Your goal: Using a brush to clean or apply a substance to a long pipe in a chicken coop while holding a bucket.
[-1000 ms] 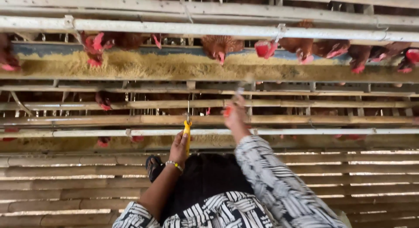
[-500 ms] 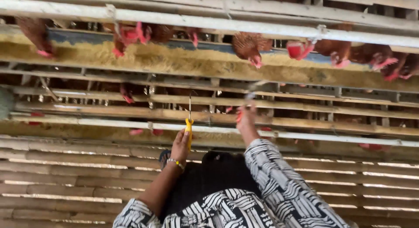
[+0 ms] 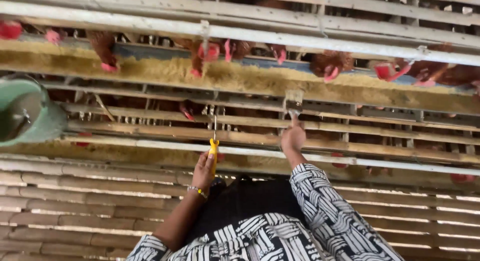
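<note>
- Clamped tight: left hand is closed round the yellow-handled screwdriver, with the thin shaft pointing up at the wooden slats of the cage front.
- Right hand is stretched up, fingertips at a small grey metal fitting on the cage front. I can't tell whether the fingers pinch it or only touch it.
- What's new: half a second back that right hand sat lower, down by the slat line. Now it's up at the fitting, so I read the work as having moved to that 1 spot.
- Left hand hasn't budged; same grip on the tool across all 3 pictures, so the screwdriver is waiting to one side, apart from the fitting.
- My view has swung too: a green bucket has come in at the left edge.
- Above the hands, brown hens dip their red combs into the feed trough, which is heaped with yellowish meal.
- Black-and-white patterned sleeve covers the right arm, and a beaded bracelet sits on the left wrist.
</note>
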